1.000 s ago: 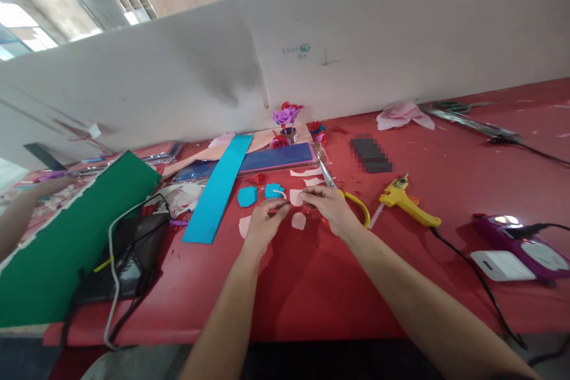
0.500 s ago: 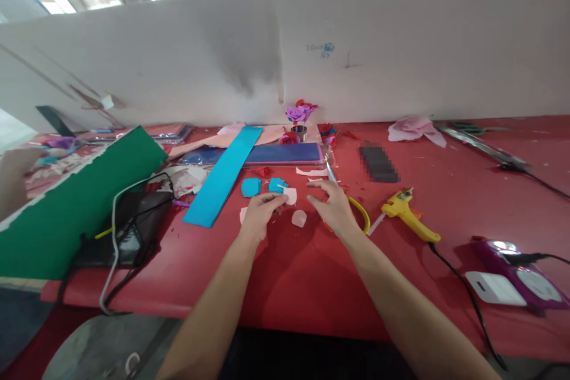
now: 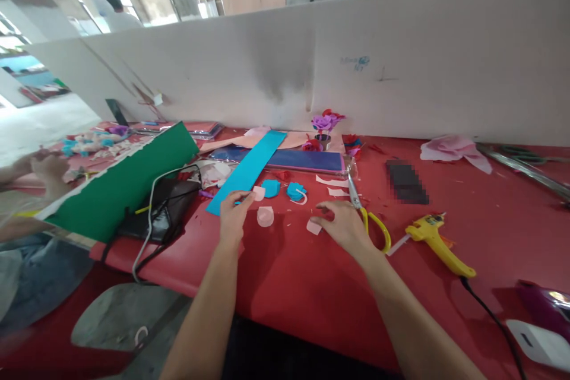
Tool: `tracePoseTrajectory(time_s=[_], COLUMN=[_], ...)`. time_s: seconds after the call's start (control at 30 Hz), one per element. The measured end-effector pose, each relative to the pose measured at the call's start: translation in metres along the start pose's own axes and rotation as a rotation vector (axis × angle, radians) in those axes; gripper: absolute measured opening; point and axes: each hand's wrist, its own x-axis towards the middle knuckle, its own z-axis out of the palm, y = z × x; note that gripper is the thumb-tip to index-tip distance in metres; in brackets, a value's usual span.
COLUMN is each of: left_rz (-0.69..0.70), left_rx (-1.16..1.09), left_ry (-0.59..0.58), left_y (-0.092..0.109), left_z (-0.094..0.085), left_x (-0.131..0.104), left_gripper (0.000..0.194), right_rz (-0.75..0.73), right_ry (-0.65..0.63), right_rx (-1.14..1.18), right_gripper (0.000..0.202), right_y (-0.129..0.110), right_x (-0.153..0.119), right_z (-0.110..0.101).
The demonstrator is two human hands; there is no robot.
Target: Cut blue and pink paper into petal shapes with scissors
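Observation:
My left hand (image 3: 234, 217) is closed in a pinch on a small pale pink paper petal (image 3: 259, 193), held near the left blue paper piece. Below it on the red table lies another pink petal (image 3: 265, 217). My right hand (image 3: 344, 224) is open, thumb and forefinger apart, with the thumb tip over or touching a third pink petal (image 3: 314, 226). Two blue cut pieces, one on the left (image 3: 271, 188) and one on the right (image 3: 294, 191), sit behind the hands. A thin curved pink strip (image 3: 304, 197) rests by the right one. Yellow-handled scissors (image 3: 380, 230) lie beside my right hand.
A yellow glue gun (image 3: 439, 243) lies at right, near a dark blurred slab (image 3: 406, 181). Long blue paper (image 3: 249, 167) and a green sheet (image 3: 129, 181) stand left. Paper flowers (image 3: 327, 122) are at the back. Another person's hands (image 3: 47, 166) are at far left.
The view has swung left. My left hand has moved left with a pink petal, and the thin strip now lies by the blue piece. My right hand is closer to the petal on the table.

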Motion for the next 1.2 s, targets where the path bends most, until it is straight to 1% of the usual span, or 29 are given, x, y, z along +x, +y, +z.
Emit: tracePoseTrajectory(time_s=[0.07, 0.1, 0.17, 0.2, 0.27, 0.37, 0.47, 0.57, 0.73, 0.87, 0.97, 1.2], left_rz=[0.048, 0.056, 0.042, 0.022, -0.005, -0.021, -0.010, 0.013, 0.047, 0.128, 0.166, 0.200], left_rx=[0.058, 0.091, 0.162, 0.204, 0.246, 0.304, 0.396, 0.483, 0.572, 0.680, 0.720, 0.748], left_ry=[-0.045, -0.070, -0.139, -0.190, -0.254, -0.274, -0.281, -0.296, -0.304, -0.311, -0.321, -0.305], left_y=[0.010, 0.014, 0.017, 0.016, 0.010, -0.004, -0.016, -0.020, -0.018, -0.014, -0.012, -0.011], left_z=[0.015, 0.024, 0.044, 0.054, 0.073, 0.091, 0.096, 0.096, 0.099, 0.100, 0.100, 0.100], left_x=[0.003, 0.006, 0.014, 0.018, 0.025, 0.032, 0.035, 0.037, 0.035, 0.031, 0.030, 0.028], left_gripper=[0.018, 0.017, 0.013, 0.011, 0.011, 0.012, 0.013, 0.012, 0.011, 0.013, 0.014, 0.018], right_rz=[-0.068, -0.078, -0.073, -0.071, -0.070, -0.069, -0.041, -0.005, 0.012, 0.009, 0.004, -0.019], right_ry=[-0.043, -0.063, -0.094, -0.102, -0.107, -0.116, -0.128, -0.144, -0.153, -0.132, -0.127, -0.099], right_rx=[-0.143, -0.188, -0.217, -0.216, -0.214, -0.223, -0.226, -0.214, -0.214, -0.232, -0.237, -0.268], right_gripper=[0.029, 0.030, 0.024, 0.019, 0.013, 0.013, 0.018, 0.018, 0.014, 0.010, 0.013, 0.016], right_y=[-0.002, -0.003, -0.003, -0.002, -0.001, 0.001, 0.001, -0.002, -0.007, -0.004, -0.002, -0.003], right_x=[-0.001, -0.002, -0.002, -0.001, -0.001, -0.001, 0.000, 0.000, -0.001, -0.002, -0.003, -0.003], right_z=[0.004, 0.005, 0.006, 0.007, 0.007, 0.008, 0.009, 0.008, 0.005, 0.007, 0.009, 0.011])
